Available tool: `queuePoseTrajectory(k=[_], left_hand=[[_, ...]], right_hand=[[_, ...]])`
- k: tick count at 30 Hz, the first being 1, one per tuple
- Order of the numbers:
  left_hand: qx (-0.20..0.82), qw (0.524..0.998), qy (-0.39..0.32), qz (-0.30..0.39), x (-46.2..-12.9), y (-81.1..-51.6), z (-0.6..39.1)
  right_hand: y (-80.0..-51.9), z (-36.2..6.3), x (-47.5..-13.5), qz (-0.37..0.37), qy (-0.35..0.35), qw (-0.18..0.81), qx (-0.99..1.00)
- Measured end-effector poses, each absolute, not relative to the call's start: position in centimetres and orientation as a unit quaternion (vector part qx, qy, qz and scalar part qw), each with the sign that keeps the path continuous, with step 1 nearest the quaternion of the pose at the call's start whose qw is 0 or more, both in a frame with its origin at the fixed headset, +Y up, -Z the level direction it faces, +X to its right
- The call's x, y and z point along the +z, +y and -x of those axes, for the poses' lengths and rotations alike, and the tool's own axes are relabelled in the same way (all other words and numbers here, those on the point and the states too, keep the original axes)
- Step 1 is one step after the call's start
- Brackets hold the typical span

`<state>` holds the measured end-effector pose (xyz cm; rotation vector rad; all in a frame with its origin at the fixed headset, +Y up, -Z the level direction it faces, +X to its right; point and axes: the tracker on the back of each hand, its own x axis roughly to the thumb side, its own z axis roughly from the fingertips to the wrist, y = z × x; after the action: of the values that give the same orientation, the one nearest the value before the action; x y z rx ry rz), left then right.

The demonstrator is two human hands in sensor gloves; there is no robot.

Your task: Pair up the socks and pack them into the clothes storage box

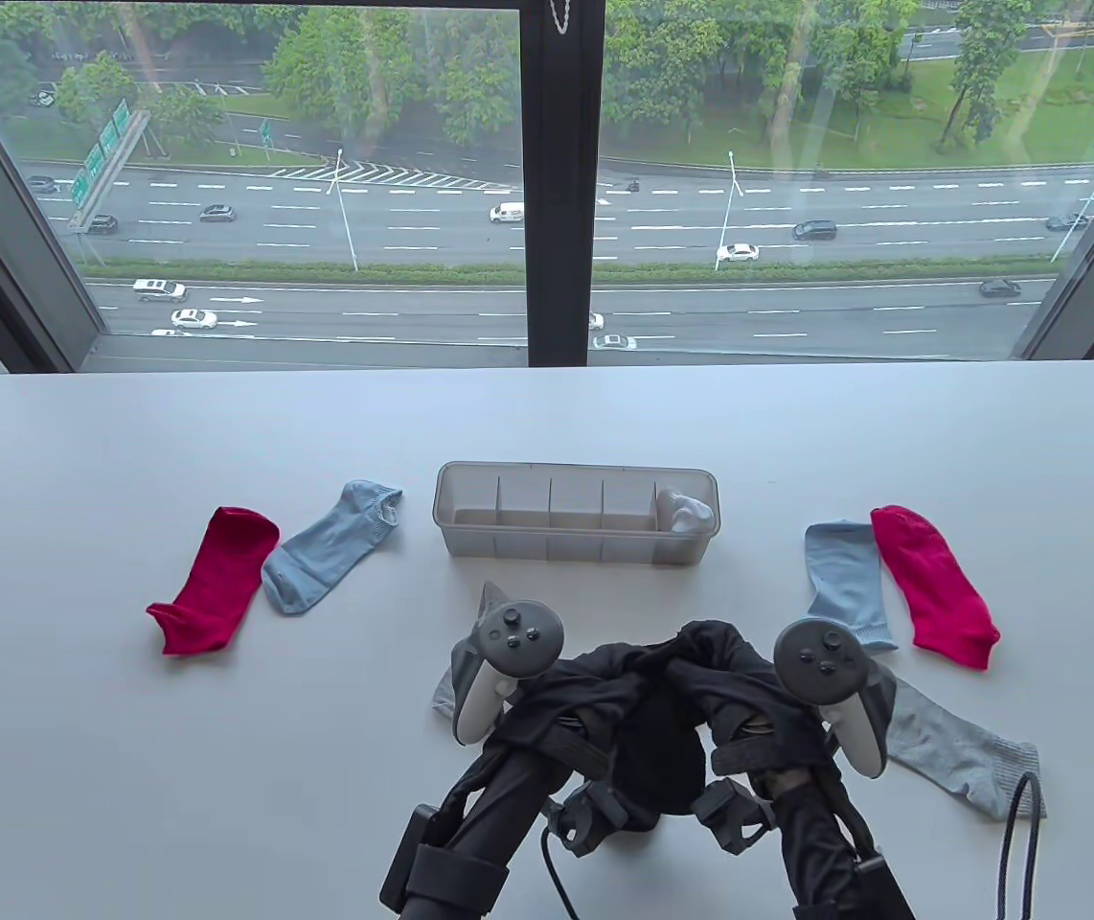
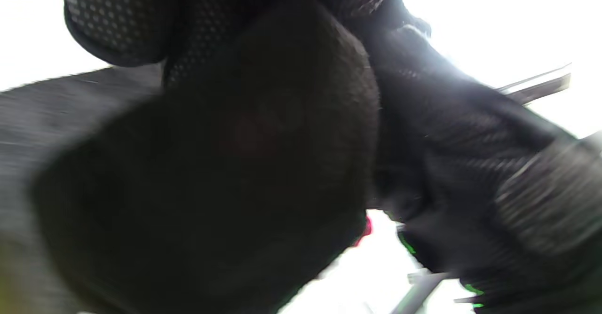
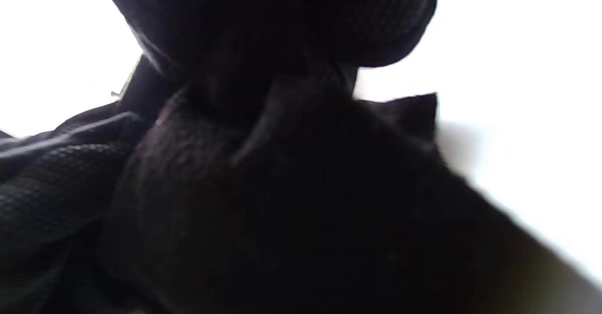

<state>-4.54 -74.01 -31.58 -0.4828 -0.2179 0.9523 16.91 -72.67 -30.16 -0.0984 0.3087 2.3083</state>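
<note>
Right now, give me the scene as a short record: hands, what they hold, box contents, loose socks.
left hand: grips the black socks, together with the right
right hand: grips the same bundle
black socks: bunched between both hands, near the table's front edge
storage box: five compartments; a white sock pair in the rightmost, the other four empty
loose on left: red sock, light blue sock
loose on right: light blue sock, red sock
grey socks: one right of the hands, one partly hidden under the left hand

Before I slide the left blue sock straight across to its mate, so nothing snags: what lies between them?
In the table view, the storage box stands between the left blue sock and the right blue sock.
</note>
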Motion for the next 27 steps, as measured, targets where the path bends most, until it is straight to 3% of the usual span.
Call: queuePoseTrajectory(k=[4,7,8,12,15,16,19,23,24,27], left_hand=[[0.4,0.869,-0.066,0.283,-32.0,-77.0,3.7],[0.399,0.862,-0.05,0.31,-32.0,-78.0,4.0],[0.404,0.857,-0.045,0.316,-31.9,-77.9,4.1],[0.39,0.871,-0.047,0.295,-31.6,-76.5,4.9],[0.36,0.916,-0.049,0.168,-31.1,-73.9,6.5],[0.372,0.912,-0.073,0.158,-31.1,-73.3,7.0],[0.451,0.856,-0.133,0.214,-31.6,-73.5,7.6],[0.559,0.775,-0.114,0.274,-31.6,-74.0,7.4],[0.579,0.766,-0.106,0.258,-31.6,-73.7,7.3],[0.551,0.815,-0.081,0.161,-31.6,-72.1,7.6]], right_hand=[[-75.2,-15.3,-31.9,0.073,0.188,0.244,0.948],[-77.1,-14.7,-32.8,0.096,0.268,0.226,0.932],[-76.9,-14.7,-32.7,0.088,0.266,0.232,0.931],[-77.0,-14.9,-32.1,0.081,0.217,0.209,0.95],[-76.5,-15.3,-31.6,0.048,0.197,0.237,0.95],[-75.9,-15.4,-31.4,0.014,0.186,0.264,0.946],[-73.9,-15.3,-30.8,-0.046,0.147,0.328,0.932],[-72.1,-15.0,-30.4,-0.123,0.097,0.358,0.92],[-71.8,-15.0,-30.3,-0.125,0.076,0.36,0.921],[-70.9,-15.4,-30.1,-0.126,0.043,0.381,0.915]])
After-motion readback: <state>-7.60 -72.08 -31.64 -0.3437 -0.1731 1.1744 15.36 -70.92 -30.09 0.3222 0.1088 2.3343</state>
